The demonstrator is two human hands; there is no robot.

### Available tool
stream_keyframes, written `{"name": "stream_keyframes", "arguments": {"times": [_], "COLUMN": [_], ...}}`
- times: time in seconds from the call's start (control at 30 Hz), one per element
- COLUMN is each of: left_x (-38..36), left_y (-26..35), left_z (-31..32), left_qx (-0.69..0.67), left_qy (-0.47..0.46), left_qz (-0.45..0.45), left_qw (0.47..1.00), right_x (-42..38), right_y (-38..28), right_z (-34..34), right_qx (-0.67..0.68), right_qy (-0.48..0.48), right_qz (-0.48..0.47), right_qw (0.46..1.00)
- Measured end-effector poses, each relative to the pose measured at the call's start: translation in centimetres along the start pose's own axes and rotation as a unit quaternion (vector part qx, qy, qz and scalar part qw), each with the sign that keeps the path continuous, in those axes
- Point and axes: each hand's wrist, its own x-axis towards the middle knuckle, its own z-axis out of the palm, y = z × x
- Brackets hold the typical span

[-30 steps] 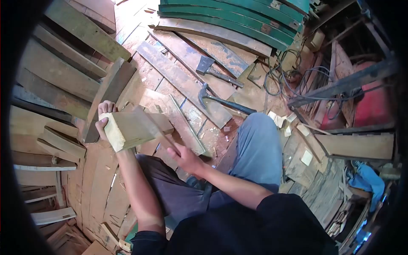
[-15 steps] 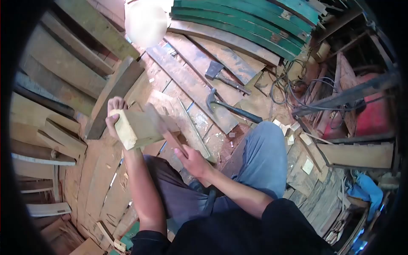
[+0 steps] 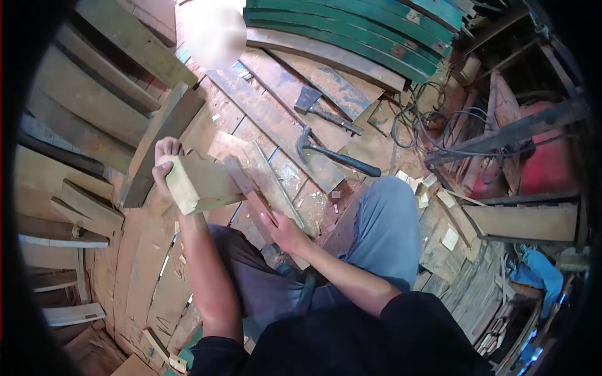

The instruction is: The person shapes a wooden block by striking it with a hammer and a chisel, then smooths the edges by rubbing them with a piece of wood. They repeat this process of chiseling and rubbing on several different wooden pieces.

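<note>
At the left, my left hand (image 3: 165,166) is wrapped round the near end of a thick wooden block (image 3: 210,178), whose pale cut end faces me. My right hand (image 3: 287,232) is closed round the reddish handle of a flat-bladed tool (image 3: 241,176). Its brown blade lies right at the far end of the block, overlapping it in this view. Beyond my hands, a claw hammer (image 3: 342,160) with a black handle rests on a plank. Further back is a hatchet (image 3: 326,113) with a dark, broad head.
Green-painted boards (image 3: 351,31) are stacked at the back. Long planks (image 3: 94,94) line the left side, with a heavy beam (image 3: 160,147) beside my left hand. Coiled cable (image 3: 414,122) and a red object (image 3: 549,153) lie right. Wood chips (image 3: 423,188) are scattered by my knee.
The blurred tool in my right hand has come down and to the right and now shows sharply at the block's far end. The left hand and block have shifted slightly left.
</note>
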Motion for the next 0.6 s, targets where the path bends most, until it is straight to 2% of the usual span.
{"name": "stream_keyframes", "arguments": {"times": [0.03,0.17,0.27,0.3,0.4,0.43,0.5,0.53,0.57,0.6], "left_x": [0.0,0.1,0.3,0.3,0.4,0.5,0.7,0.4,0.2,0.5], "left_y": [0.1,0.0,-0.1,0.2,0.2,0.2,-0.3,-0.2,-0.1,0.2], "left_z": [-0.1,0.1,-1.3,-1.5,-1.6,-1.4,-2.7,-2.9,-2.7,-2.3], "left_qx": [0.000,-0.020,-0.039,-0.052,-0.061,-0.054,-0.069,-0.056,-0.044,-0.033], "left_qy": [0.001,0.002,-0.023,-0.032,-0.031,-0.031,-0.049,-0.029,-0.015,-0.006], "left_qz": [-0.001,-0.007,-0.023,-0.024,-0.015,-0.012,-0.030,-0.025,-0.022,-0.016], "left_qw": [1.000,1.000,0.999,0.998,0.998,0.998,0.996,0.998,0.999,0.999], "right_x": [0.4,-1.5,-0.9,-0.4,0.1,-0.8,-1.3,-1.4,-0.8,-0.5], "right_y": [-0.1,-4.6,-1.5,-1.2,-0.1,-2.6,-3.3,-3.4,-0.9,0.8], "right_z": [-0.3,-0.6,0.9,1.2,0.9,0.3,0.3,0.3,0.9,1.0], "right_qx": [-0.020,0.044,0.020,0.033,-0.053,0.006,0.019,0.025,-0.011,-0.035], "right_qy": [-0.010,-0.067,-0.033,-0.001,-0.009,-0.022,-0.045,-0.055,-0.041,-0.024], "right_qz": [0.050,-0.051,-0.041,-0.009,0.038,-0.026,-0.051,-0.066,0.017,0.033], "right_qw": [0.999,0.995,0.998,0.999,0.998,0.999,0.998,0.996,0.999,0.999]}}
